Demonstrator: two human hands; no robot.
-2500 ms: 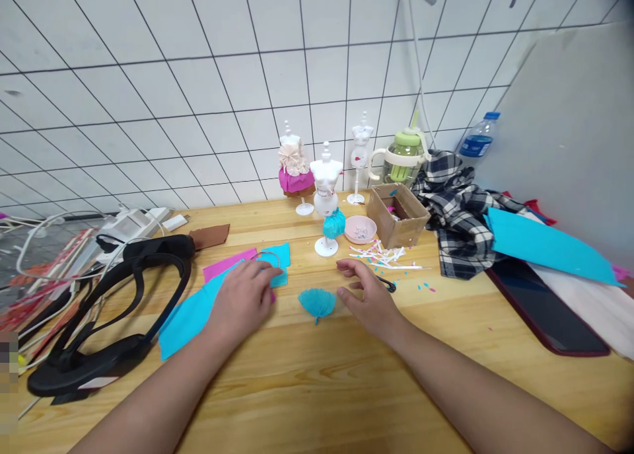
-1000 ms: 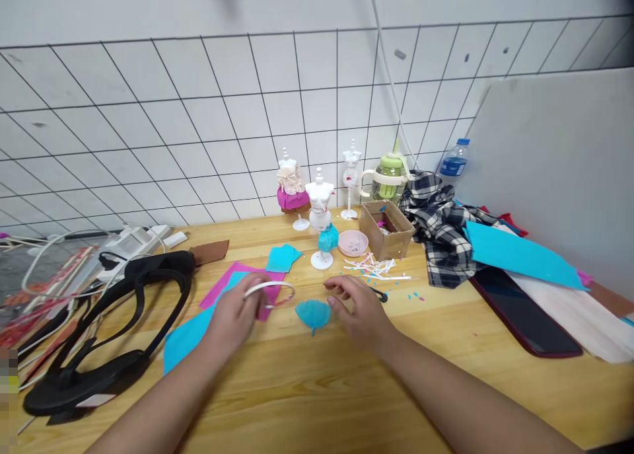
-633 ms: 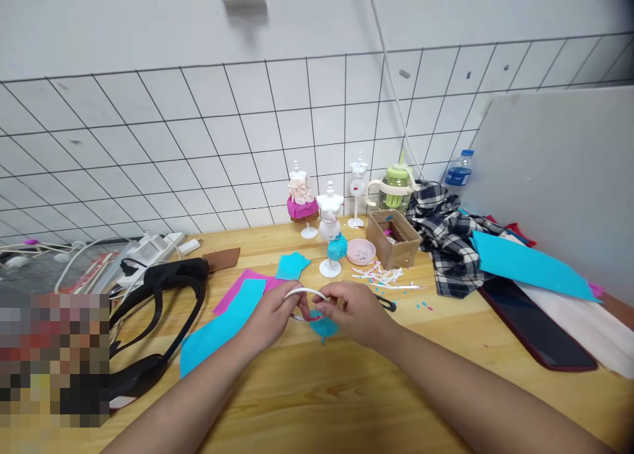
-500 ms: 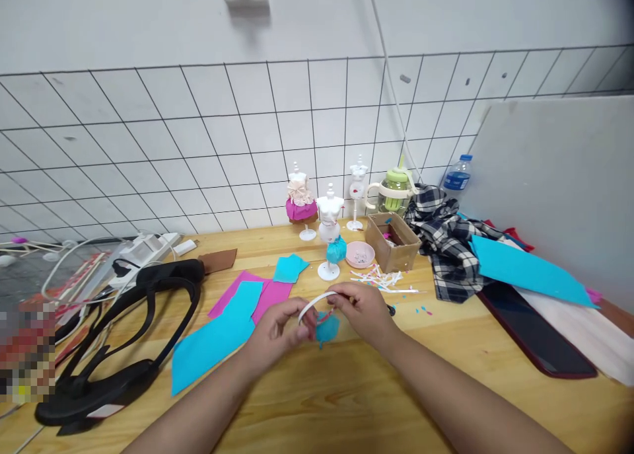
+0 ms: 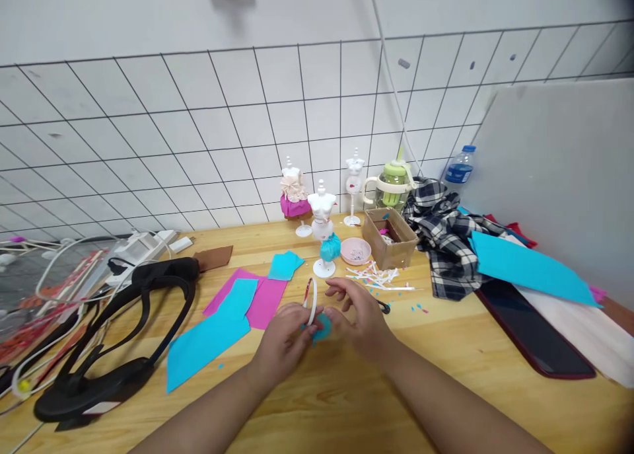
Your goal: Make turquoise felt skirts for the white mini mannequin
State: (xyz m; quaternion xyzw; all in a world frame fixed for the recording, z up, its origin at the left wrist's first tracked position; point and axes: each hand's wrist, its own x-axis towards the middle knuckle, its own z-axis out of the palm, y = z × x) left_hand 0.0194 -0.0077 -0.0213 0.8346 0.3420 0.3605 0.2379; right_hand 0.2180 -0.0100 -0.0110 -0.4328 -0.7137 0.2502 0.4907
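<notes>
My left hand point(image 5: 283, 340) is closed on a narrow white strip point(image 5: 314, 302) that curls up in a loop, its inner side patterned with red. Below the strip, at the fingertips, is a small crinkled blue piece point(image 5: 323, 326), partly hidden by my fingers. My right hand point(image 5: 365, 318) is just to the right, fingers bent but apart, its thumb close to the blue piece; whether it touches cannot be made out. Beyond both hands stands a white mini dress form point(image 5: 321, 209) with a blue gathered puff point(image 5: 330, 247) at its lower side.
Blue sheets point(image 5: 211, 341) and a magenta sheet point(image 5: 267, 302) lie left. Behind are two more dress forms, one dressed point(image 5: 294, 189), a pink dish point(image 5: 355, 250), a cardboard box point(image 5: 389, 239) and white scraps point(image 5: 379, 275). A black strapped headgear point(image 5: 143, 375) lies left, a phone point(image 5: 535, 335) right.
My right hand has let go of the white strip and its fingers have spread. The strip has swung from an arch between both hands to an upright loop at my left hand.
</notes>
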